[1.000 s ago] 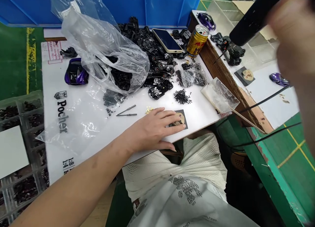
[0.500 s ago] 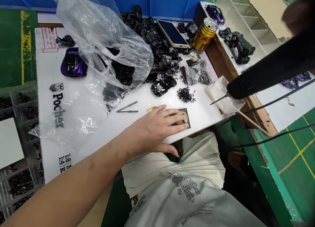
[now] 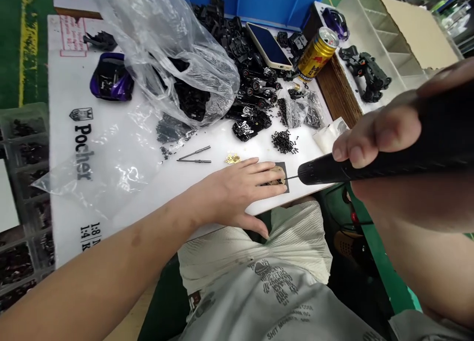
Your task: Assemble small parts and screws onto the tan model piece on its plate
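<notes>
My left hand [image 3: 237, 193] lies flat on the table's near edge, fingers stretched out. Its fingertips rest over a small tan round piece [image 3: 277, 182] on a dark square pad [image 3: 280, 164], which they partly cover. From the right, my right hand [image 3: 388, 129] grips a black electric screwdriver [image 3: 329, 169], held nearly level in the view. The thin bit points at the tan piece beside my left fingertips; whether it touches a screw cannot be made out. Just beyond the left hand are small gold washers [image 3: 233, 158] and a heap of black screws [image 3: 284, 142].
Two loose screwdriver bits [image 3: 194, 156] lie left of the washers. A plastic bag [image 3: 159, 50], black car parts [image 3: 225, 40], a phone [image 3: 269, 45] and a gold can [image 3: 318, 54] fill the back. A purple car body [image 3: 111, 77] sits at left, near a compartment box [image 3: 39, 193].
The screwdriver has swung down and left, so its bit has come to the tan piece. My right hand has come clearly into view around it. The left hand stays on the piece.
</notes>
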Demonstrator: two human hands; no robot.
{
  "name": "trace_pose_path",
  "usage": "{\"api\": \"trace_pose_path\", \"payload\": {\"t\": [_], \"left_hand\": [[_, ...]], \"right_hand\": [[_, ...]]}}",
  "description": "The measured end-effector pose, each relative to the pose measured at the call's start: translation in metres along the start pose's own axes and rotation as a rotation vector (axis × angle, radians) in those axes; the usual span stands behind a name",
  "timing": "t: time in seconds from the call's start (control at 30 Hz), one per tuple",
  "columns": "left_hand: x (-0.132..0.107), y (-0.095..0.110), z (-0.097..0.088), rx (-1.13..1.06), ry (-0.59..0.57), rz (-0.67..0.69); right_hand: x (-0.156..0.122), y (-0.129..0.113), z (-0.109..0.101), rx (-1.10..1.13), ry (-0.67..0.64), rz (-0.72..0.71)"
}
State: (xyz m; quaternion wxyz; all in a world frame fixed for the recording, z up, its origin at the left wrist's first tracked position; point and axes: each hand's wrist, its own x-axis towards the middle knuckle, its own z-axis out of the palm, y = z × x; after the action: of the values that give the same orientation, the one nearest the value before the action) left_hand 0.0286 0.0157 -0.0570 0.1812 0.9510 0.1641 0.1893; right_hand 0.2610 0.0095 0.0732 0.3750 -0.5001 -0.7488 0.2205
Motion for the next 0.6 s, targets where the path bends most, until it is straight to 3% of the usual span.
{"api": "trace_pose_path", "payload": {"t": [0.1, 0.3, 0.47, 0.6], "left_hand": [[-0.001, 0.001, 0.001, 0.014, 0.003, -0.008], [-0.003, 0.001, 0.005, 0.042, 0.036, -0.026], [-0.004, 0.0, 0.005, 0.057, 0.011, -0.022], [-0.004, 0.0, 0.004, 0.06, -0.01, -0.027]], "right_hand": [[0.003, -0.003, 0.003, 0.293, 0.065, -0.073], [0.004, -0.013, 0.012, 0.197, 0.087, 0.035], [0.005, -0.01, 0.021, 0.501, 0.021, -0.052], [0.009, 0.002, 0.019, 0.57, -0.049, -0.063]]}}
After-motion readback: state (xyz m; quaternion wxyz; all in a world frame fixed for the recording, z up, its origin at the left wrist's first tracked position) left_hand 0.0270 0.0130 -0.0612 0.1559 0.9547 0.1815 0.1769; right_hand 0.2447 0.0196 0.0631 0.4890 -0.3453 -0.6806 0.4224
